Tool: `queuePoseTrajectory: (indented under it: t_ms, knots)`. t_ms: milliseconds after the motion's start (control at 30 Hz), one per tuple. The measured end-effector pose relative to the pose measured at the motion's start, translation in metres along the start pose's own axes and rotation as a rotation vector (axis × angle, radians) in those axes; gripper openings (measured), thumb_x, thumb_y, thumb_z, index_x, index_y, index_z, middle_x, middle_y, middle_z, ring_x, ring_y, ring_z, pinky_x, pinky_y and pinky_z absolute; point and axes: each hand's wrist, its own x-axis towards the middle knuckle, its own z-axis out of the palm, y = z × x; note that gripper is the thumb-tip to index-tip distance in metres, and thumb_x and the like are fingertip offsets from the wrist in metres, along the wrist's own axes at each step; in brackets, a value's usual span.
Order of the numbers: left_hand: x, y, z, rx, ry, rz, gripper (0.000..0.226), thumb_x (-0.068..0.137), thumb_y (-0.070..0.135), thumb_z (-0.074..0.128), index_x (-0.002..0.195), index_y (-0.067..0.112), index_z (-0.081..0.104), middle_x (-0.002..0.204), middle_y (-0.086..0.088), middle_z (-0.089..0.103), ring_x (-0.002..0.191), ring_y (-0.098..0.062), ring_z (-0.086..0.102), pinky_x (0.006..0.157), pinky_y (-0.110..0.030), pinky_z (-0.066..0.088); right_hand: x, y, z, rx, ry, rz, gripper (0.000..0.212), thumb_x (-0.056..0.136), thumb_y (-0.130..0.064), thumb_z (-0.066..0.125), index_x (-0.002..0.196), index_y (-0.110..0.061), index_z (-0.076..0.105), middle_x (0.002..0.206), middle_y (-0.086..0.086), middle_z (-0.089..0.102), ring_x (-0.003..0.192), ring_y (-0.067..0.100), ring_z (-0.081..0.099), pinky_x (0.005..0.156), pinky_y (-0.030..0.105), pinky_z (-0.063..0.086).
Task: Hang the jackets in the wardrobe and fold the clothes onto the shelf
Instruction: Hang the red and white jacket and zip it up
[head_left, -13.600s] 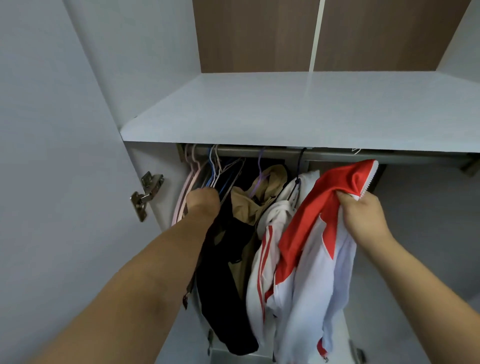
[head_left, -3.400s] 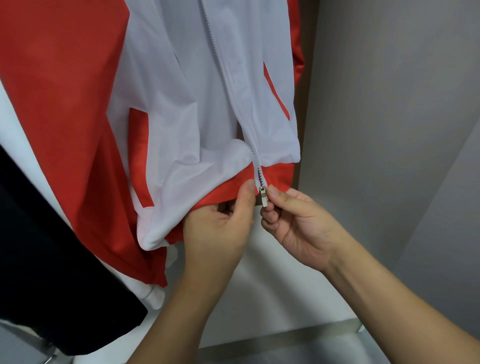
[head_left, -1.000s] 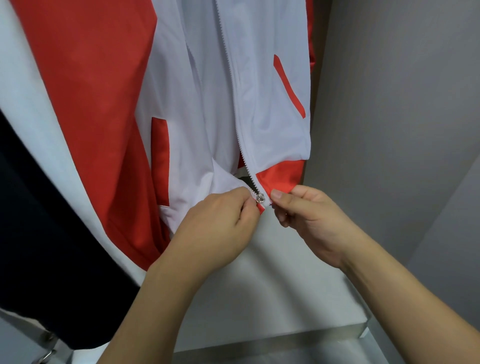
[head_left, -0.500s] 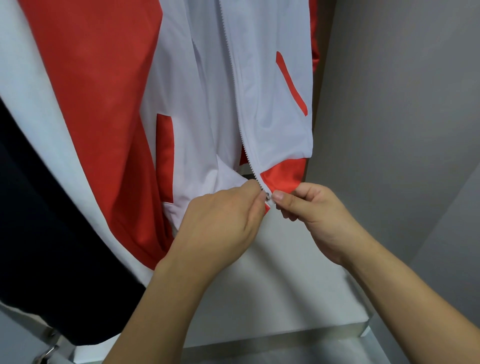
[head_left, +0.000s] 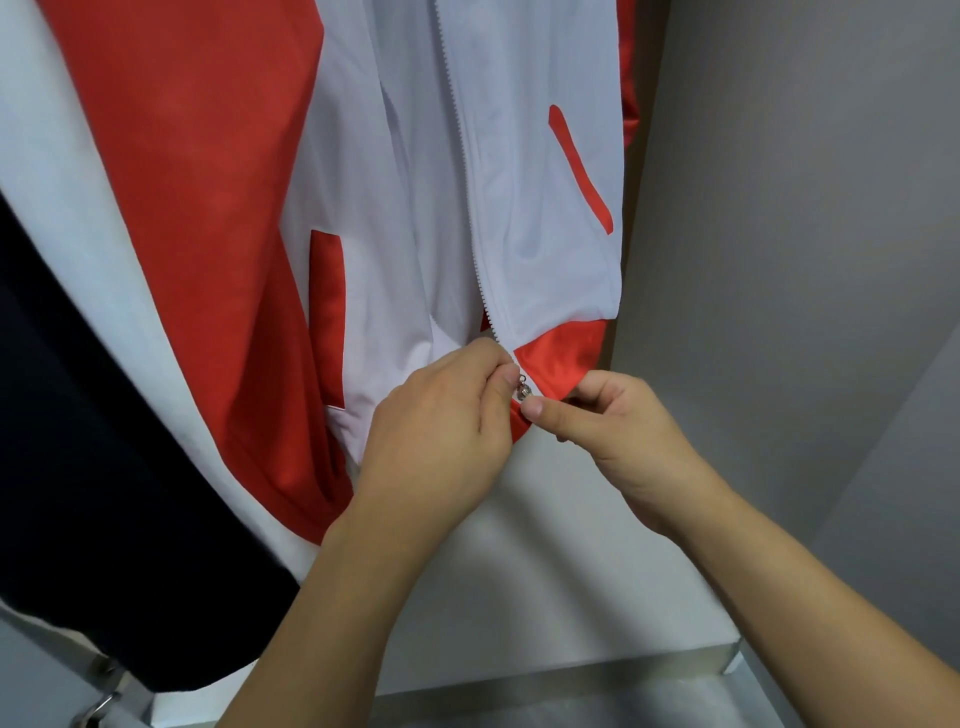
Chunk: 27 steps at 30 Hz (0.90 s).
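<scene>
Wardrobe interior | jackets: 1 red-white jacket, 1 dark garment | left hand, right hand pinching hem at zipper slider

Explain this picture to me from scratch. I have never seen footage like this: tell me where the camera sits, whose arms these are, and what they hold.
There is no machine here. A person wears one wide-angle camera on the head, pointed forward and down, so the two bare arms that rise from the bottom edge are the wearer's own.

The view looks into a wardrobe with grey walls. A red and white jacket hangs there, and a dark garment hangs to its left.

Both hands meet at the jacket's bottom hem. The left hand grips the hem on its side of the opening. The right hand pinches the hem on the other side, its thumb by the small metal zipper slider. The zipper teeth run up from there; whether the two sides are joined yet is hard to tell.

Below is a pale shelf.
</scene>
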Motion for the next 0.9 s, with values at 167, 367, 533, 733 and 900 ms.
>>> queuePoseTrajectory:
  t_ms: [167,367,533,733,900]
  knots:
    - [-0.002,0.001,0.008,0.034,0.033,-0.06,0.02,0.101,0.028,0.045,0.086,0.02,0.055,0.077,0.005,0.06,0.078,-0.022,0.055,0.071,-0.041,0.044,-0.002,0.004,-0.004,-0.083,-0.014,0.002,0.024,0.082,-0.017,0.077,0.079,0.003,0.065,0.073,0.007,0.047,0.067,0.018,0.038,0.058,0.022,0.036]
    - [0.005,-0.007,0.001,0.061,0.308,-0.173,0.016,0.101,0.023,0.047,0.089,0.019,0.058,0.087,-0.003,0.065,0.083,-0.029,0.056,0.065,-0.036,0.03,-0.003,0.012,-0.009,-0.127,0.013,0.03,0.042,0.078,-0.025,0.074,0.096,0.011,0.062,0.083,0.029,0.057,0.073,0.029,0.045,0.071,0.044,0.039]
    - [0.001,-0.002,-0.001,0.127,0.294,-0.007,0.014,0.1,0.02,0.053,0.094,0.018,0.065,0.09,-0.001,0.068,0.082,-0.023,0.058,0.067,-0.032,0.036,-0.001,0.023,-0.019,-0.228,0.102,0.161,0.024,0.081,-0.027,0.075,0.077,-0.009,0.06,0.066,-0.003,0.048,0.058,0.01,0.039,0.056,0.022,0.033]
    - [0.009,0.019,0.002,0.195,0.175,0.058,0.018,0.101,0.026,0.049,0.1,0.019,0.066,0.097,0.002,0.065,0.087,-0.022,0.059,0.074,-0.036,0.045,0.008,0.02,-0.022,-0.642,0.244,-0.145,0.053,0.074,-0.046,0.078,0.12,-0.045,0.053,0.107,-0.016,0.045,0.089,0.003,0.056,0.082,0.017,0.047]
    - [0.039,0.05,-0.006,0.398,0.093,0.176,0.019,0.101,0.03,0.045,0.095,0.02,0.06,0.087,0.002,0.053,0.077,-0.014,0.039,0.073,-0.029,0.028,0.016,-0.004,-0.003,-0.468,0.149,-0.329,0.017,0.074,-0.026,0.068,0.09,-0.03,0.069,0.083,-0.01,0.055,0.075,0.003,0.053,0.071,0.012,0.042]
